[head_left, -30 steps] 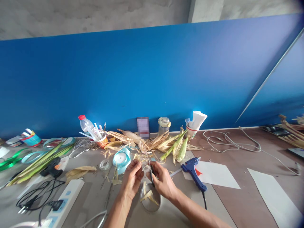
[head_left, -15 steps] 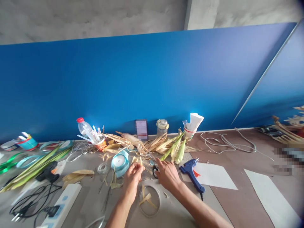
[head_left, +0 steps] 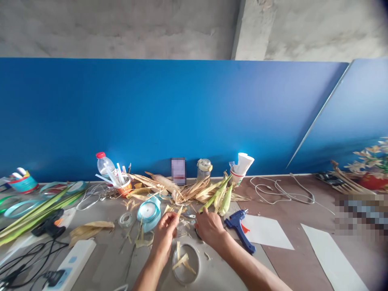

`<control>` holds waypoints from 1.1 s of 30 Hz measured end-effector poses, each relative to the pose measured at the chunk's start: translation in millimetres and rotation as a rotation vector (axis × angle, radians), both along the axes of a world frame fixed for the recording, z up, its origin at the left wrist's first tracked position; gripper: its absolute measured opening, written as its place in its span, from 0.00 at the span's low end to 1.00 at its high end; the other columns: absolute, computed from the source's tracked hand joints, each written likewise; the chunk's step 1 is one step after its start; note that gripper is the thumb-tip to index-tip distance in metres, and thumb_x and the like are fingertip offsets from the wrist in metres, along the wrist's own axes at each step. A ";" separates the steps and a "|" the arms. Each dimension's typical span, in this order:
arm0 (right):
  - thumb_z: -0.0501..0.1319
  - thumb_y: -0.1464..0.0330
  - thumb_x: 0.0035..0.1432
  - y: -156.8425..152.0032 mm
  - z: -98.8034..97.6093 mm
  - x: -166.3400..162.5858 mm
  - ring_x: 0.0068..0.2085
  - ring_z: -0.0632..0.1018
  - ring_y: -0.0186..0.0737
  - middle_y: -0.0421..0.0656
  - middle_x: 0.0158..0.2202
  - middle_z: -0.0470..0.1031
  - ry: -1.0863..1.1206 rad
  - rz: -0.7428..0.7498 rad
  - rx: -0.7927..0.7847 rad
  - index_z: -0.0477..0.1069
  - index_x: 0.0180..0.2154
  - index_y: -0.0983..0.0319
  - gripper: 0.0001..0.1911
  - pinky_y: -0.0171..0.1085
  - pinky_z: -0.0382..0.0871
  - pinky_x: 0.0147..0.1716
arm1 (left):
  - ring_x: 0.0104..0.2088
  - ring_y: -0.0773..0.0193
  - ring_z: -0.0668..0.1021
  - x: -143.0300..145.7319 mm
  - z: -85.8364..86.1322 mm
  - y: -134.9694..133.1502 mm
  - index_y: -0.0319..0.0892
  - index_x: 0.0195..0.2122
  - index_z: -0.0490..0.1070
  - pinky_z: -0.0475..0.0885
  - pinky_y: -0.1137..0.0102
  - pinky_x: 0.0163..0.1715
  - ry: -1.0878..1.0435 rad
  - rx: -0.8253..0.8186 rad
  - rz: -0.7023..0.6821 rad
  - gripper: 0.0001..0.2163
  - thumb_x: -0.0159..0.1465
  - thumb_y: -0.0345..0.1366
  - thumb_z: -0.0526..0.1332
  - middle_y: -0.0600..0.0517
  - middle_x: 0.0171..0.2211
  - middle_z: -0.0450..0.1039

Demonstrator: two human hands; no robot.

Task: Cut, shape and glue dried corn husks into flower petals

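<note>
My left hand [head_left: 165,233] is closed in a pinch on a small strip of dry corn husk [head_left: 178,211] above the table. My right hand [head_left: 208,227] lies knuckles up just to its right, fingers curled over black-handled scissors [head_left: 197,233] that rest on the table. A round metal lid [head_left: 185,263] with husk cuttings sits just below both hands. A pile of dry husks and green corn ears [head_left: 212,194] lies just beyond the hands.
A blue glue gun [head_left: 238,227] lies right of my right hand on white paper [head_left: 266,232]. A light blue ribbon spool [head_left: 148,212], tape roll [head_left: 125,220], black glue gun [head_left: 48,228], power strip [head_left: 68,262], bottle [head_left: 103,163], cups and white cable [head_left: 281,190] crowd the table.
My right hand has lowered the scissors from near the left hand down to the table and moved slightly right. The camera has tilted up.
</note>
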State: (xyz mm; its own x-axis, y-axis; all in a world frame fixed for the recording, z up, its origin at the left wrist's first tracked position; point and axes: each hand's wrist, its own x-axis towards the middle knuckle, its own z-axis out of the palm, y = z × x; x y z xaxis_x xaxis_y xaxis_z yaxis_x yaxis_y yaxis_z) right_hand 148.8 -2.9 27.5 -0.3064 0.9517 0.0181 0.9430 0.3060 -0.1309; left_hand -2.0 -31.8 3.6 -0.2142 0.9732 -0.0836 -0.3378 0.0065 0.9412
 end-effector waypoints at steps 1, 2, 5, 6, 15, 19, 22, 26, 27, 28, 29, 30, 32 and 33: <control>0.58 0.71 0.49 0.6 1.9 0.1 0.29 0.77 0.48 0.56 0.38 0.74 0.041 0.000 0.022 0.74 0.33 0.63 0.09 0.39 0.65 0.24 | 0.14 0.77 0.56 -0.2 0.2 -0.2 0.41 0.25 0.68 0.50 0.77 0.15 -0.004 0.007 -0.007 0.11 0.48 0.41 0.67 0.61 0.17 0.57; 0.57 0.71 0.49 0.9 3.4 0.1 0.29 0.76 0.46 0.54 0.38 0.74 0.113 0.012 0.051 0.74 0.33 0.63 0.09 0.39 0.65 0.25 | 0.14 0.77 0.56 -0.2 0.6 -0.5 0.41 0.25 0.68 0.49 0.77 0.15 -0.014 0.014 -0.014 0.11 0.48 0.41 0.67 0.61 0.17 0.57; 0.55 0.71 0.52 -0.1 4.6 -3.9 0.32 0.74 0.41 0.46 0.32 0.74 0.488 0.096 0.049 0.73 0.32 0.62 0.08 0.37 0.65 0.31 | 0.14 0.77 0.53 0.7 2.8 -1.5 0.40 0.26 0.67 0.48 0.77 0.15 -0.048 0.024 -0.048 0.10 0.50 0.40 0.66 0.62 0.16 0.55; 0.55 0.70 0.52 -1.0 3.7 -7.0 0.31 0.73 0.39 0.43 0.29 0.73 0.637 0.122 -0.011 0.72 0.31 0.62 0.08 0.35 0.64 0.31 | 0.14 0.78 0.53 1.2 3.3 -1.8 0.40 0.25 0.67 0.47 0.77 0.15 -0.048 0.023 -0.060 0.10 0.50 0.39 0.66 0.62 0.16 0.55; 0.58 0.66 0.47 -2.5 -6.3 -31.0 0.19 0.58 0.27 0.33 0.16 0.59 1.414 -0.073 -0.424 0.62 0.21 0.63 0.09 0.30 0.51 0.20 | 0.14 0.76 0.55 1.3 -0.5 -2.5 0.41 0.26 0.67 0.48 0.76 0.15 0.066 0.031 -0.137 0.12 0.51 0.44 0.64 0.61 0.15 0.55; 0.59 0.66 0.45 3.1 -8.8 -27.4 0.19 0.57 0.27 0.33 0.14 0.59 1.526 -0.094 -0.468 0.60 0.18 0.63 0.11 0.30 0.50 0.20 | 0.15 0.76 0.57 3.3 3.7 -5.0 0.41 0.32 0.69 0.53 0.76 0.16 -0.152 -0.020 -0.087 0.15 0.53 0.48 0.61 0.59 0.19 0.62; 0.59 0.64 0.45 7.5 -15.1 -26.0 0.18 0.57 0.27 0.33 0.14 0.59 1.590 -0.107 -0.508 0.60 0.19 0.62 0.11 0.30 0.50 0.21 | 0.14 0.78 0.57 4.0 5.4 -4.9 0.40 0.30 0.69 0.56 0.77 0.15 -0.303 -0.091 -0.097 0.14 0.52 0.47 0.62 0.58 0.21 0.64; 0.59 0.65 0.43 13.4 -21.1 -22.8 0.18 0.59 0.27 0.33 0.14 0.60 1.658 -0.137 -0.554 0.60 0.20 0.62 0.10 0.30 0.51 0.20 | 0.15 0.78 0.60 -1.0 3.4 -1.3 0.39 0.28 0.70 0.59 0.79 0.16 -0.328 -0.102 -0.081 0.11 0.50 0.40 0.66 0.59 0.20 0.62; 0.59 0.65 0.43 14.7 -21.0 -21.2 0.18 0.59 0.27 0.33 0.14 0.60 1.669 -0.147 -0.557 0.60 0.20 0.62 0.09 0.30 0.51 0.20 | 0.15 0.78 0.60 -3.4 3.0 -0.1 0.39 0.29 0.70 0.59 0.79 0.17 -0.340 -0.091 -0.078 0.11 0.50 0.40 0.66 0.59 0.20 0.62; 0.59 0.66 0.43 15.7 -20.2 -19.4 0.17 0.59 0.27 0.33 0.14 0.61 1.674 -0.152 -0.557 0.60 0.20 0.62 0.09 0.30 0.51 0.19 | 0.15 0.79 0.59 -6.2 2.7 1.0 0.39 0.29 0.70 0.59 0.80 0.16 -0.357 -0.071 -0.079 0.10 0.51 0.39 0.66 0.59 0.20 0.62; 0.59 0.67 0.42 16.3 -18.7 -17.6 0.17 0.59 0.27 0.33 0.14 0.61 1.673 -0.149 -0.551 0.60 0.20 0.62 0.08 0.30 0.50 0.19 | 0.15 0.80 0.58 -9.1 2.6 2.1 0.39 0.30 0.70 0.59 0.80 0.17 -0.374 -0.048 -0.086 0.09 0.52 0.38 0.66 0.59 0.21 0.63; 0.59 0.67 0.42 16.5 -16.6 -15.9 0.17 0.59 0.26 0.33 0.14 0.61 1.665 -0.137 -0.542 0.60 0.21 0.62 0.08 0.29 0.50 0.18 | 0.15 0.81 0.57 -11.9 2.6 3.2 0.38 0.30 0.71 0.59 0.80 0.17 -0.392 -0.025 -0.084 0.09 0.52 0.37 0.66 0.59 0.22 0.63; 0.59 0.68 0.42 15.6 -10.9 -13.1 0.16 0.59 0.26 0.32 0.14 0.60 1.632 -0.107 -0.529 0.61 0.22 0.62 0.07 0.29 0.49 0.17 | 0.15 0.81 0.56 -16.6 2.5 5.1 0.38 0.30 0.71 0.58 0.81 0.17 -0.423 0.023 -0.086 0.08 0.52 0.35 0.66 0.58 0.23 0.65; 0.58 0.68 0.42 14.7 -7.8 -12.1 0.15 0.59 0.26 0.31 0.14 0.59 1.603 -0.090 -0.524 0.61 0.22 0.62 0.07 0.29 0.49 0.17 | 0.16 0.81 0.57 -18.3 2.3 5.8 0.38 0.30 0.71 0.58 0.81 0.17 -0.434 0.044 -0.087 0.07 0.52 0.34 0.66 0.58 0.24 0.65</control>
State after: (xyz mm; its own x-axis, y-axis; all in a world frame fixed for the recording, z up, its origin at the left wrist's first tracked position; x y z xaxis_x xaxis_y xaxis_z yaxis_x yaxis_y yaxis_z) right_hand 136.7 11.8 19.7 -0.2421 0.9680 -0.0662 -0.2198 -0.1211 -0.9680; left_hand -20.3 -25.9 5.9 -0.0856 0.9907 -0.1055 -0.7015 0.0152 0.7125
